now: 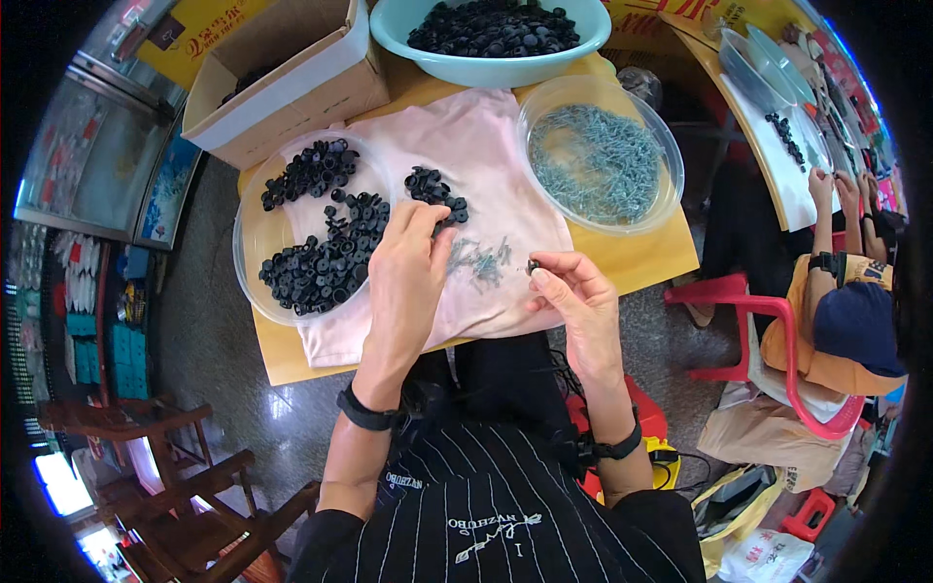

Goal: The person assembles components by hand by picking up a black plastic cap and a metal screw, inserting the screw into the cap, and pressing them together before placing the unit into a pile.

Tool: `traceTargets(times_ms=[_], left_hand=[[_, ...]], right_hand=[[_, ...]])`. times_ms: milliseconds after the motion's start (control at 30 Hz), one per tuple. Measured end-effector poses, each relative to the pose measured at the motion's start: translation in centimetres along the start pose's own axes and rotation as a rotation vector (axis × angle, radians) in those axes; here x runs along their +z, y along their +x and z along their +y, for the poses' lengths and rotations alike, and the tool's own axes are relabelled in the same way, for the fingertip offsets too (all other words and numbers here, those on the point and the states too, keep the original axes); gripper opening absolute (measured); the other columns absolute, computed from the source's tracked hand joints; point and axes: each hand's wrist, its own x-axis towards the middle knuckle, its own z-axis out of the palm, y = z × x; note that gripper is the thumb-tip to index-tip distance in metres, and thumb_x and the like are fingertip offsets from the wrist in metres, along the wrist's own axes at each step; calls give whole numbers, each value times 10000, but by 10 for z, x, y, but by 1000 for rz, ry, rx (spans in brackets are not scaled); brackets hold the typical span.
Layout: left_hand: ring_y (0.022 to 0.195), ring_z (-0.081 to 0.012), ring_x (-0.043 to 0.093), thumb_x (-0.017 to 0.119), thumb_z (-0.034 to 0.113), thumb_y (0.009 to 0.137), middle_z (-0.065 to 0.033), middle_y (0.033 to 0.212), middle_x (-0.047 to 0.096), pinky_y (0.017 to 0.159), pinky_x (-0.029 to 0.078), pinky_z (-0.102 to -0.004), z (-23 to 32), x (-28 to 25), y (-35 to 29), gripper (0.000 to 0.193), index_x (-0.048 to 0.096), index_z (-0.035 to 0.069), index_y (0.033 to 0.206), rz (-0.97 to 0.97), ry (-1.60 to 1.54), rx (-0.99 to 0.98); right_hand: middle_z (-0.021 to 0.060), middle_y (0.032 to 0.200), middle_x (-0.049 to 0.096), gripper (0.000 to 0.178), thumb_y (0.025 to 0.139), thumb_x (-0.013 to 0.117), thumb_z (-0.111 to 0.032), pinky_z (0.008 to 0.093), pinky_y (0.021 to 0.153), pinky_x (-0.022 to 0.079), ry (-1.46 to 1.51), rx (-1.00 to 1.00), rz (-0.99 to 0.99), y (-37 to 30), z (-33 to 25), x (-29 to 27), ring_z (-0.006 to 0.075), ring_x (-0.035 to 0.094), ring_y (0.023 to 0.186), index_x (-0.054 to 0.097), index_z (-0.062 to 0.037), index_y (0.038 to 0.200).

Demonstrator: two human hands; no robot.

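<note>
My left hand point(410, 267) reaches over the pink cloth point(491, 126), its bent fingers and thumb closed around a black plastic cap at the edge of a small pile of black plastic caps point(425, 183). To the right, my right hand point(583, 303) pinches one small black plastic cap point(533, 265) between thumb and forefinger, raised over the cloth. Between the hands lies a loose scatter of grey metal screws point(478, 260). A round clear tub point(245, 255) on the left holds many more black caps, partly behind my left hand.
Another clear tub point(677, 180) at the right contains a heap of screws. A pale blue basin point(466, 70) of black parts and a cardboard box point(292, 107) stand at the back. Beyond a red plastic chair point(777, 306), another person's hands point(844, 185) work at a second table.
</note>
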Motion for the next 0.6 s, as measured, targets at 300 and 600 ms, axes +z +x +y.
traceTargets(times_ms=[300,600], left_hand=[[687,-233,576,636,-18,783,-116,931,579,645,469,-315,-8,16,8,204,617,3,985,17,131,86],[773,-223,628,661,-19,769,-101,927,610,668,497,-301,1,-1,3,180,641,-10,949,18,-107,75]], right_hand=[[42,908,634,212,873,638,-60,214,669,496,-46,26,-14,0,-2,1,97,599,695,615,24,1065],[47,961,637,212,858,650,-60,236,660,517,-38,40,-48,1,-1,-1,83,583,798,622,16,1054]])
